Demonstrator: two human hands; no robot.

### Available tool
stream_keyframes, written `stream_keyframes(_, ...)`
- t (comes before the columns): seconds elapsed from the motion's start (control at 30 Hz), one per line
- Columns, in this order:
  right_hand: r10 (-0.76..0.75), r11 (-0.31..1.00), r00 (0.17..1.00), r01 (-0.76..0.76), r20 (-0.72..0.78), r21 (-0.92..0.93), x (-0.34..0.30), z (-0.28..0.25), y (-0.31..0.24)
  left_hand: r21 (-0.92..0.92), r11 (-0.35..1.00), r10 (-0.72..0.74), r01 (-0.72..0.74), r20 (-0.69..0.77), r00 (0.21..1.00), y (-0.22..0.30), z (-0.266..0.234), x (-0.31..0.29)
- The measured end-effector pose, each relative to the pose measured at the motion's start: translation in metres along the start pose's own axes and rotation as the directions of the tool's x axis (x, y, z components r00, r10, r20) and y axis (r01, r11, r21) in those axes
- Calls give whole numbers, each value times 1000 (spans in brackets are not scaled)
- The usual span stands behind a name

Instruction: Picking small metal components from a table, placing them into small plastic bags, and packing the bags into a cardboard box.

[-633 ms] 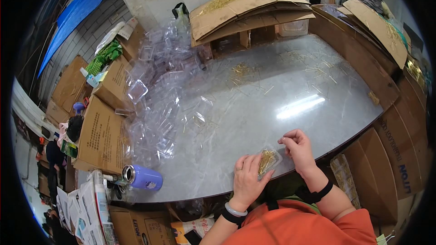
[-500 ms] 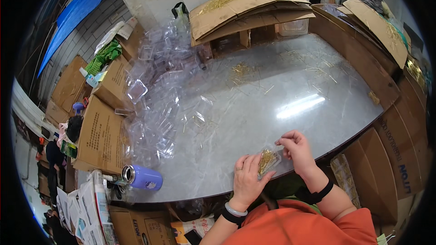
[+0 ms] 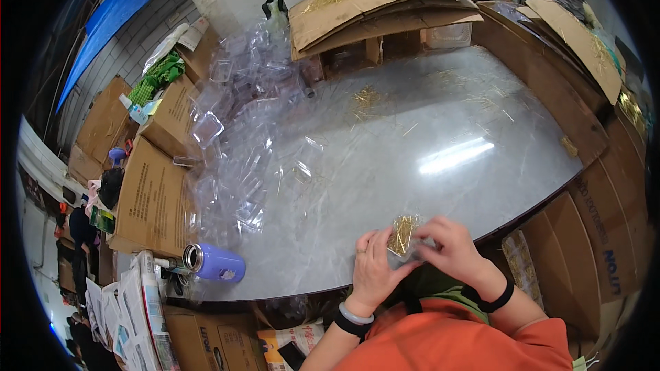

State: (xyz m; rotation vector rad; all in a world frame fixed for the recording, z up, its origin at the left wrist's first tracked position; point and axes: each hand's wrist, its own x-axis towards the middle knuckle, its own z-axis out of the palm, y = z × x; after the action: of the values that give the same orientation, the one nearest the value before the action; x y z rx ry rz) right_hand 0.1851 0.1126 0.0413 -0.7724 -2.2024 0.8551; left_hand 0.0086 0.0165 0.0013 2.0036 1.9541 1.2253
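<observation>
At the table's near edge I hold a small clear plastic box with thin gold-coloured pins in it. My left hand is closed around the box's left side, thumb below and fingers along its edge. On the right side, my right hand has its fingers bent in against the box; they are slightly blurred, and whether they pinch anything is hard to make out. A small heap of loose gold pins lies farther off on the grey table.
A big pile of clear plastic boxes covers the table's left side. A purple flask lies at the near left beside a carton. Cardboard sheets bearing gold pins sit at the back. A cardboard wall borders the right.
My right hand has come down and left onto the box from just above its right side. The box now stands more upright in my left hand.
</observation>
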Motion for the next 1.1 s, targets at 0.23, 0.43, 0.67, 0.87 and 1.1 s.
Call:
stream_keyframes(0.23, -321, 922, 943, 333, 95, -199, -13, 4, -4, 20, 999, 38, -38, 12, 999, -6, 1, -1)
stream_keyframes(0.43, -457, 811, 876, 482, 156, -332, -12, 12, 13, 24, 998, 66, -66, -1, 998, -4, 0, 2)
stream_keyframes(0.67, -539, 725, 806, 591, 243, -353, -8, 9, 26, 14, 997, 76, -77, 17, 997, -3, -4, 3)
stream_keyframes(0.87, -569, 755, 813, 576, 125, -312, -17, 9, 31, 13, 997, 72, -73, 41, 997, 0, -5, 2)
stream_keyframes(1.1, -494, 795, 866, 486, 79, -362, -9, 7, 24, 40, 994, 95, -98, 65, 993, 3, -5, 3)
